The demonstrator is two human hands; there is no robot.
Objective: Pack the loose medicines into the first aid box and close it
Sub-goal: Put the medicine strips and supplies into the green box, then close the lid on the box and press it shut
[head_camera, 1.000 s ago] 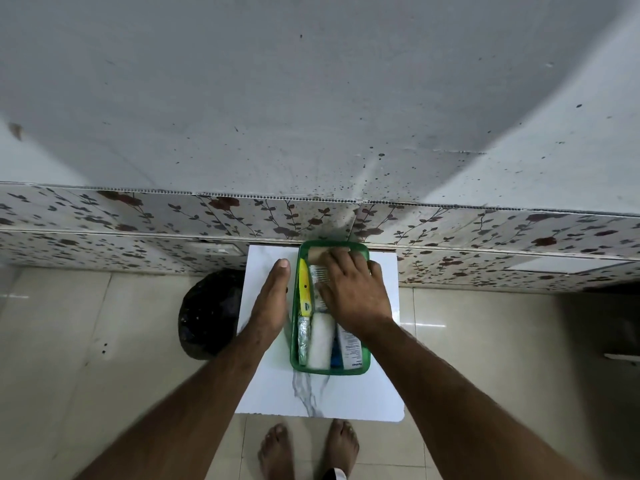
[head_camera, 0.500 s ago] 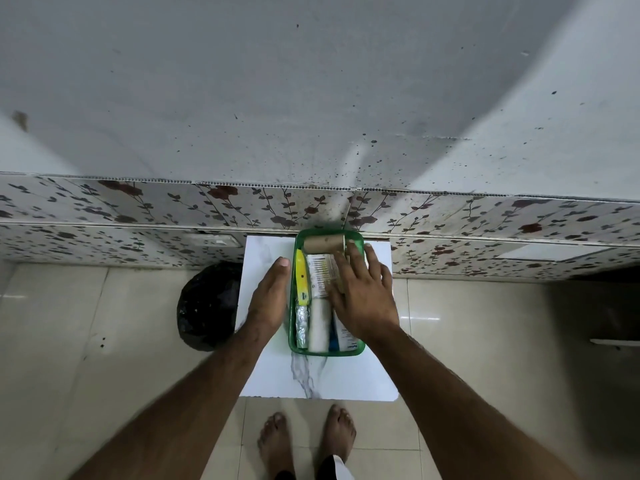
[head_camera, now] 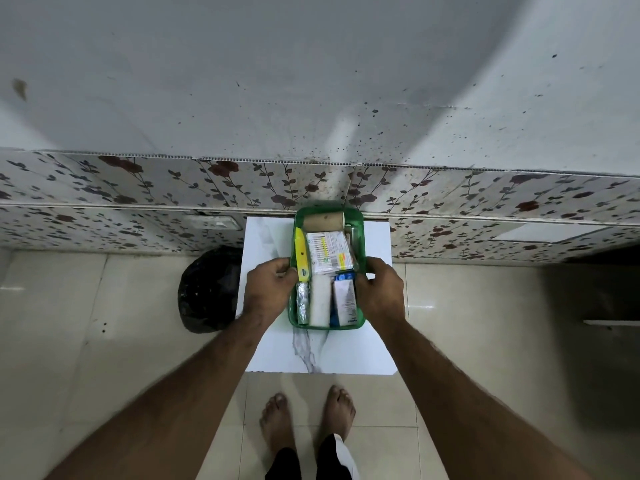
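The green first aid box [head_camera: 360, 233] stands open on a small white marble-patterned table [head_camera: 367, 351] against the wall. Inside lie a brown bandage roll [head_camera: 322, 221] at the far end, a printed packet [head_camera: 329, 252], a yellow tube [head_camera: 302, 258], a foil strip [head_camera: 302, 303], a white roll [head_camera: 320, 299] and a white medicine carton [head_camera: 345, 301]. My left hand [head_camera: 268, 289] grips the box's left rim and my right hand [head_camera: 381, 292] grips its right rim, fingers curled on the edges. No lid is in view.
A black plastic bag [head_camera: 207, 289] lies on the tiled floor left of the table. A floral-tiled wall band [head_camera: 138, 188] runs behind the table. My bare feet [head_camera: 308, 420] stand at the table's near edge.
My right hand has come out of the box and moved to its right rim. My left hand has curled from lying flat beside the box onto its left rim.
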